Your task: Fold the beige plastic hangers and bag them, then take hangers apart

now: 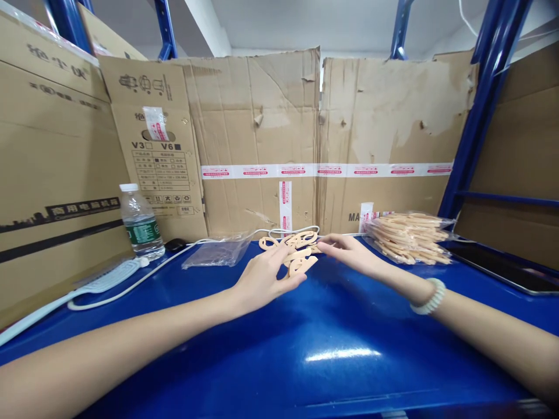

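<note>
Several flat, pale tan cut-out pieces (301, 238) with curved holes, wood-like in look, lie in a loose heap toward the back of the blue table. My left hand (262, 279) is at the heap's near left side, its thumb and fingers closed around one cut-out piece (301, 265). From the right, my right hand (349, 254) reaches in with its fingers close together; the thumb and fingertips meet the edge of a piece in the heap. The fingers partly cover these pieces, so their full shapes are hidden.
A clear bag of similar pieces (408, 237) lies at right, beside a dark tablet-like device (506, 267). Left are a flat plastic bag (218, 253), a water bottle (142, 224), a light-blue brush-like object (109, 276) and a white cable (152, 279). Cardboard (257, 134) walls the blue table (332, 372).
</note>
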Action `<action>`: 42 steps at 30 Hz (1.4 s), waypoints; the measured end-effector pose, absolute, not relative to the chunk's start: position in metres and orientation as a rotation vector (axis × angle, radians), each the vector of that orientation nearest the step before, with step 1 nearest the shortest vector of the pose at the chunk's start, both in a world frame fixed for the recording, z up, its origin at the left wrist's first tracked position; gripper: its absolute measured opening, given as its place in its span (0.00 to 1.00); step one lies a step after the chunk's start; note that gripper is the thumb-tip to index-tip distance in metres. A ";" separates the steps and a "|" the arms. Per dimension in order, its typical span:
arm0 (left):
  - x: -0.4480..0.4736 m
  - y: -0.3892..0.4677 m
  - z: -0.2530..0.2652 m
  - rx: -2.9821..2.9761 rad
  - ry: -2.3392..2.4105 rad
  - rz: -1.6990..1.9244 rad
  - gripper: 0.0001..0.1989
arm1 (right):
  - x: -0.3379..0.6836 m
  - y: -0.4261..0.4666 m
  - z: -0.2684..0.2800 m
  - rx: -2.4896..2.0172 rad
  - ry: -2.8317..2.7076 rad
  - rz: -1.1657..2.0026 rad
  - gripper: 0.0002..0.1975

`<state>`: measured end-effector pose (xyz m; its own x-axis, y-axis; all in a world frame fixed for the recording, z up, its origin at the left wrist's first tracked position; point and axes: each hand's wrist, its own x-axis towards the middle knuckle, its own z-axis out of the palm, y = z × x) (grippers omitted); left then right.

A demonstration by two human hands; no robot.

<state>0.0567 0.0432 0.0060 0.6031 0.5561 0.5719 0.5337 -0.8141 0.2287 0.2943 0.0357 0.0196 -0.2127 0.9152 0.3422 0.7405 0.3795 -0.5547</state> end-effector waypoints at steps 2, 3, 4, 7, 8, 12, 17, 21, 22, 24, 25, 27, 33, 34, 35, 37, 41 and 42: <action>0.058 0.026 0.006 2.638 0.882 0.971 0.17 | 0.279 0.014 0.022 -1.202 -1.931 0.931 0.26; 0.059 0.019 0.005 2.567 0.854 0.957 0.14 | 0.271 0.005 0.021 -1.128 -1.917 1.092 0.25; 0.059 0.014 0.004 2.500 0.822 0.943 0.12 | 0.265 -0.001 0.019 -1.092 -1.915 1.178 0.23; 0.056 0.005 -0.001 2.281 0.787 0.955 0.11 | 0.257 -0.009 0.011 -1.112 -1.906 1.233 0.18; 0.052 0.004 -0.002 2.207 0.806 0.983 0.11 | 0.258 -0.009 0.009 -1.136 -1.886 1.217 0.17; 0.036 0.008 -0.007 1.978 0.835 1.216 0.09 | 0.269 -0.006 0.007 -1.238 -1.864 1.031 0.13; 0.026 0.014 -0.009 1.831 0.820 1.383 0.06 | 0.279 0.000 0.008 -1.169 -1.635 1.008 0.14; 0.027 0.011 -0.006 1.878 0.848 1.311 0.08 | 0.282 0.006 0.003 -1.059 -1.399 1.103 0.15; 0.028 0.009 -0.005 1.877 0.848 1.286 0.08 | 0.283 0.007 0.002 -1.066 -1.365 1.173 0.16; 0.029 0.005 -0.002 1.895 0.818 1.205 0.10 | 0.281 0.008 -0.003 -1.084 -1.332 1.303 0.17; 0.029 0.003 -0.001 1.924 0.796 1.142 0.11 | 0.279 0.007 -0.005 -1.082 -1.328 1.339 0.18; 0.031 0.001 0.000 1.991 0.776 1.003 0.12 | 0.273 0.005 -0.010 -1.056 -1.337 1.348 0.17; 0.034 0.004 -0.004 2.019 0.893 0.628 0.15 | 0.259 -0.004 -0.016 -0.825 -1.682 1.054 0.08; 0.035 0.004 -0.006 2.021 0.859 0.567 0.15 | 0.258 -0.005 -0.016 -0.772 -1.755 0.960 0.06; 0.035 0.003 -0.006 2.016 0.816 0.527 0.15 | 0.258 -0.007 -0.015 -0.728 -1.820 0.860 0.05; 0.035 0.001 -0.007 2.019 0.750 0.509 0.15 | 0.257 -0.010 -0.014 -0.671 -1.938 0.663 0.04; 0.036 -0.004 -0.006 2.204 0.768 0.571 0.14 | 0.259 -0.017 -0.011 -0.627 -2.102 0.332 0.07; 0.036 -0.004 -0.006 2.273 0.766 0.592 0.14 | 0.260 -0.018 -0.010 -0.615 -2.133 0.261 0.07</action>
